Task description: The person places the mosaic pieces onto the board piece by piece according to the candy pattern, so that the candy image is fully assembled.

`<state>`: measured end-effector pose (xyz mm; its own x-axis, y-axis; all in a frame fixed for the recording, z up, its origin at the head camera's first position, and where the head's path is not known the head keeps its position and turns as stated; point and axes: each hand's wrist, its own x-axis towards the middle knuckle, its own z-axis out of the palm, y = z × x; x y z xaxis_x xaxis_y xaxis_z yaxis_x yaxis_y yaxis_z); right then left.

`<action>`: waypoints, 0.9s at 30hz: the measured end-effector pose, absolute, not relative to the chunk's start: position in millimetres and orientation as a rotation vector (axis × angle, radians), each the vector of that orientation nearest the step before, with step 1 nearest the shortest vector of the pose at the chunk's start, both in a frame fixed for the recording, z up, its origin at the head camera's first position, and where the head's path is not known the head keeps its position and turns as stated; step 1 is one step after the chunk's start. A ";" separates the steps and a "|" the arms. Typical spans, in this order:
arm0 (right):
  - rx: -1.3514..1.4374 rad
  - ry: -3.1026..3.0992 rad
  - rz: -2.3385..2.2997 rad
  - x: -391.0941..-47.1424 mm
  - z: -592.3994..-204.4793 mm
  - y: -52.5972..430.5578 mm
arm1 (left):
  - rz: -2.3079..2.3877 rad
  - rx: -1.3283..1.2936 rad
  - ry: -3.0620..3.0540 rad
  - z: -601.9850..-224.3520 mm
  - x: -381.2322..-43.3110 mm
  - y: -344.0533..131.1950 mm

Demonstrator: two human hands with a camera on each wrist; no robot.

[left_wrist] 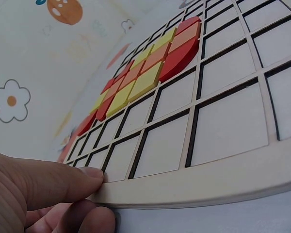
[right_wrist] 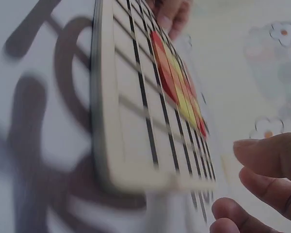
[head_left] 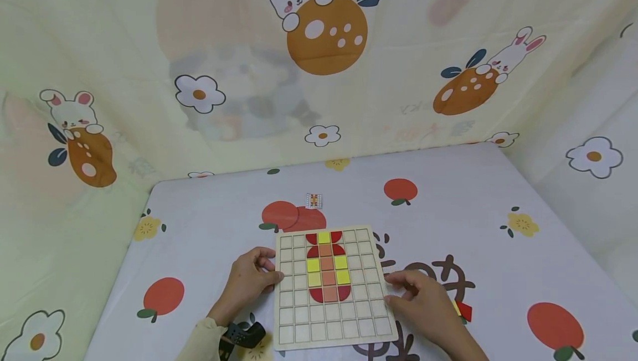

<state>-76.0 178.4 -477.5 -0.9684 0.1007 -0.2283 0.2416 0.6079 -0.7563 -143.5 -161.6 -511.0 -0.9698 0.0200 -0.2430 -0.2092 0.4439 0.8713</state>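
A pale wooden grid board (head_left: pixel 294 316) lies flat on the table. Red rounded tiles (head_left: pixel 316 295), yellow square tiles (head_left: pixel 313 265) and orange square tiles (head_left: pixel 328 278) sit in its middle columns, forming a symmetrical figure. My left hand (head_left: pixel 251 275) pinches the board's left edge, its thumb (left_wrist: pixel 89 177) on the rim and the other fingers curled below. At the right edge is my right hand (head_left: pixel 421 300), thumb and fingers spread. In the right wrist view these fingers (right_wrist: pixel 269 155) look apart from the board and hold nothing.
A small printed card (head_left: pixel 314 201) with a grid picture lies beyond the board. Loose coloured pieces (head_left: pixel 464 311), partly hidden by my right forearm, lie on the printed tablecloth (head_left: pixel 209 228). Patterned cloth (head_left: pixel 239 128) hangs behind and at both sides.
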 end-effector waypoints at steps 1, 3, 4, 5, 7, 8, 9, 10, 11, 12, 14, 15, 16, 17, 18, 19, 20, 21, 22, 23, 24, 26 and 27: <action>0.297 2.678 -1.275 -73.6 -477.6 184.2 | 1.544 -0.164 2.475 -511.1 -143.6 -161.6; 0.321 2.698 -1.231 -68.2 -477.3 195.4 | 1.547 -0.163 2.471 -511.2 -143.7 -161.7; 0.321 2.707 -1.210 -65.7 -477.6 201.0 | 1.549 -0.162 2.469 -511.3 -143.8 -161.8; 0.337 2.703 -1.191 -63.4 -477.3 206.1 | 1.550 -0.161 2.467 -511.3 -143.9 -161.9; 0.341 2.717 -1.128 -59.3 -477.6 216.2 | 1.551 -0.162 2.466 -511.1 -144.2 -162.0; 0.345 2.718 -1.095 -58.0 -477.8 221.0 | 1.553 -0.162 2.466 -511.0 -144.3 -161.9; 0.349 2.715 -1.066 -57.0 -478.1 225.6 | 1.550 -0.162 2.467 -510.8 -144.4 -161.9; 0.357 2.710 -1.038 -56.3 -478.5 230.0 | 1.548 -0.164 2.468 -510.6 -144.5 -161.8; 0.364 2.701 -1.014 -55.8 -478.9 234.3 | 1.547 -0.166 2.469 -510.4 -144.5 -161.6; 0.366 2.694 -0.994 -55.2 -479.7 238.2 | 1.545 -0.167 2.471 -510.1 -144.6 -161.5; 0.401 2.647 -0.985 -54.0 -481.9 243.4 | 1.545 -0.168 2.474 -509.5 -144.4 -161.6; 0.419 2.624 -0.986 -52.9 -483.7 244.8 | 1.544 -0.168 2.475 -509.3 -144.4 -161.7; 0.429 2.603 -0.988 -51.5 -485.7 245.9 | 1.546 -0.168 2.474 -509.2 -144.4 -161.9; 0.438 2.587 -0.989 -50.0 -487.9 246.3 | 1.547 -0.168 2.475 -509.1 -144.4 -162.0; 0.444 2.576 -0.990 -48.4 -490.2 246.3 | 1.547 -0.168 2.475 -509.0 -144.3 -162.1; 0.443 2.571 -0.990 -46.7 -492.6 246.3 | 1.549 -0.167 2.473 -509.0 -144.3 -162.2; 0.444 2.570 -0.990 -45.1 -494.7 246.3 | 1.550 -0.167 2.471 -508.8 -144.2 -162.2; 0.435 2.576 -0.982 -44.3 -496.0 246.3 | 1.552 -0.166 2.470 -508.6 -144.2 -162.1; 0.429 2.584 -0.978 -43.7 -497.2 246.6 | 1.554 -0.167 2.467 -508.4 -144.1 -162.0; 0.424 2.594 -0.975 -43.2 -498.3 246.8 | 1.555 -0.166 2.465 -508.2 -143.9 -161.9; 0.421 2.600 -0.973 -43.2 -498.9 246.9 | 1.557 -0.166 2.463 -508.0 -143.7 -161.9; 0.426 2.613 -0.964 -44.1 -499.0 247.0 | 1.558 -0.163 2.461 -507.6 -143.3 -161.7; 0.418 2.625 -0.952 -44.6 -498.9 247.3 | 1.558 -0.162 2.462 -507.6 -143.1 -161.7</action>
<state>-44.6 247.3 -498.9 -0.9071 0.1633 -0.3879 0.3740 0.7355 -0.5650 -143.1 -161.7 -507.6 -0.9689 0.0258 -0.2460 -0.2112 0.4311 0.8772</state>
